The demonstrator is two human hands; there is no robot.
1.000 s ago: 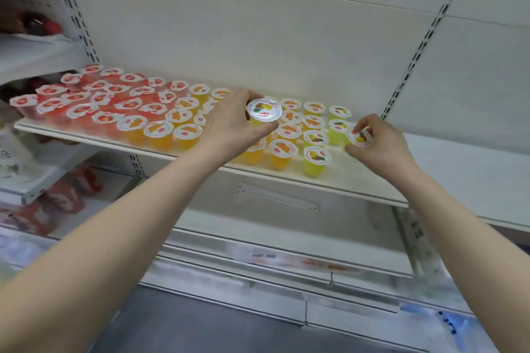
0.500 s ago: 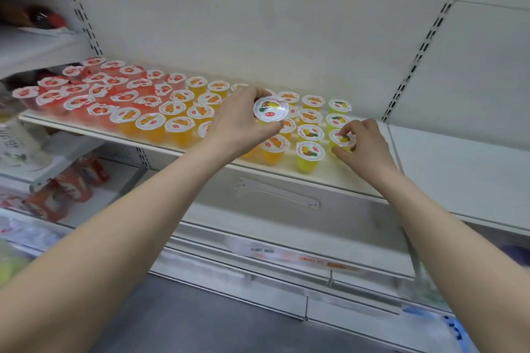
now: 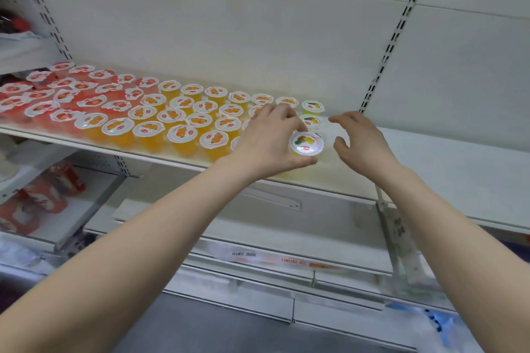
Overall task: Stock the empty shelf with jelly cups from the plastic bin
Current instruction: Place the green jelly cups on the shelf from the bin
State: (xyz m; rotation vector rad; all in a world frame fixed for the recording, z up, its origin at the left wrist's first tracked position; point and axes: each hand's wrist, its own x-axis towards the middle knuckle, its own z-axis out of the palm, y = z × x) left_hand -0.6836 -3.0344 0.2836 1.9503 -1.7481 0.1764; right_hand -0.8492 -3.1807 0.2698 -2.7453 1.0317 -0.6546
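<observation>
A white shelf [image 3: 447, 157] carries several rows of jelly cups: red ones [image 3: 43, 106] at the left, orange ones [image 3: 180, 135] in the middle, yellow-green ones [image 3: 313, 107] at the right end. My left hand [image 3: 269, 140] grips a yellow-green jelly cup [image 3: 306, 144] by its side, low over the shelf's front right part of the rows. My right hand [image 3: 358, 143] hovers just right of that cup, fingers loosely curled and holding nothing. The plastic bin is out of view.
To the right of the cups the shelf surface is bare up to the slotted upright [image 3: 372, 89]. Red packets [image 3: 43, 195] lie on a lower shelf at the left. A price strip [image 3: 281, 261] runs along the shelf below.
My left hand has carried its cup rightward and down toward the shelf. My right hand has let go of the cup it was placing and drawn slightly back, now holding nothing.
</observation>
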